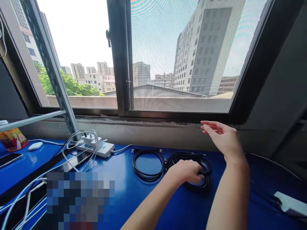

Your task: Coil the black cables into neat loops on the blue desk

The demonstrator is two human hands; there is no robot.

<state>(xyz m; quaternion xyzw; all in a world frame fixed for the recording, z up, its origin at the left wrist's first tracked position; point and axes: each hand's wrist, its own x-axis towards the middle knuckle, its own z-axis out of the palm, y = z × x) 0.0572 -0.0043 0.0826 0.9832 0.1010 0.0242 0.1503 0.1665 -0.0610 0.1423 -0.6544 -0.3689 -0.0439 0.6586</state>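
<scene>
My left hand [188, 171] is closed at the larger coil of black cable [176, 156], its curled fingers down among the loops and partly hidden. The coil lies on the blue tabletop [124, 195] near the wall under the window. Raised above the table's right side, my right hand [222, 135] is open, thumb and index finger stretched to the left with a small gap between them and nothing visible in it. A smaller, neatly wound black cable [148, 177] lies left of the larger coil, touching or very close to it, its two plug ends at the top.
A white power strip [106, 150] with chargers and looped white cables stands at the left by a metal shelf post [54, 70]. Further left are a phone [11, 159] and a colourful pouch [14, 139]. A white device [291, 204] with dark cables lies at the right.
</scene>
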